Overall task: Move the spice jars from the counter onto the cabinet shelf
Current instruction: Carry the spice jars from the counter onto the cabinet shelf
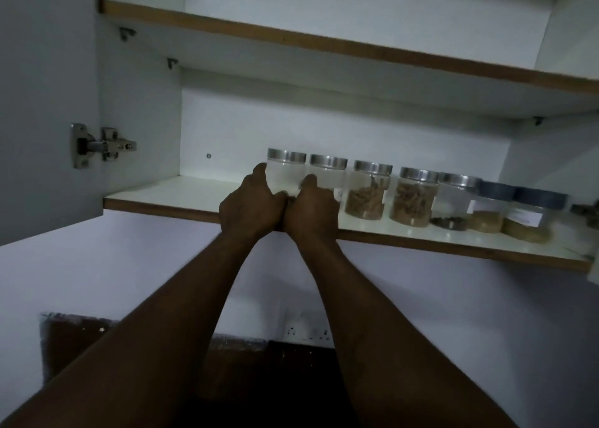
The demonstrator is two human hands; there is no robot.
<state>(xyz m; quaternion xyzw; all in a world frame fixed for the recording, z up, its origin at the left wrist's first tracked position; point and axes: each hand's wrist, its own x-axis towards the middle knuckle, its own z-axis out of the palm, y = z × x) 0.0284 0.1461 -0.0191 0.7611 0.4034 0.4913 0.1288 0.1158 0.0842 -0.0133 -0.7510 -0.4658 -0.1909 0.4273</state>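
Both hands reach up to the left end of the row of spice jars on the lower cabinet shelf point(181, 194), knuckles touching each other at its near edge. The left hand point(251, 205) curls round the leftmost jar point(287, 171), thumb up its left side. The right hand point(311, 209) grips the second jar point(329, 176), thumb between the two. Both jars are clear with silver lids and stand upright on the shelf.

To their right stand two silver-lidded jars of brown sticks point(368, 191), a nearly empty jar point(453, 200), then two grey-lidded jars point(492, 207). The cabinet door point(42, 103) hangs open on the left by its hinge point(97, 145). A wall socket point(308, 332) shows below.
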